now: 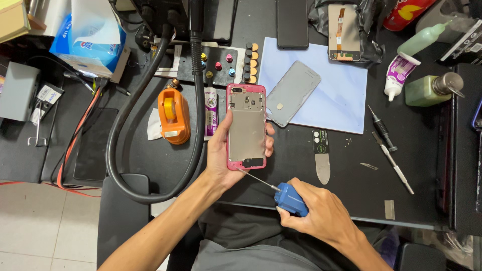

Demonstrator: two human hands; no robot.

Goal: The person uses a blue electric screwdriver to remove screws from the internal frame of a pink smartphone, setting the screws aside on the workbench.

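Observation:
My left hand (pixel 221 155) holds an opened phone with a pink frame (pixel 246 125) upright above the black bench, its bare metal inside facing me. My right hand (pixel 321 216) grips a blue-handled screwdriver (pixel 288 198). Its thin shaft points up and left, and the tip touches the phone's bottom edge. A grey back cover (pixel 292 93) lies on a pale blue sheet (pixel 336 95) just right of the phone.
An orange tape dispenser (pixel 173 115) and a thick black hose (pixel 125 125) sit left of the phone. A metal pry tool (pixel 322 160), two slim tools (pixel 389 150), a glue tube (pixel 399 75) and a green pump bottle (pixel 432 89) lie to the right. A screw tray (pixel 221 68) is behind.

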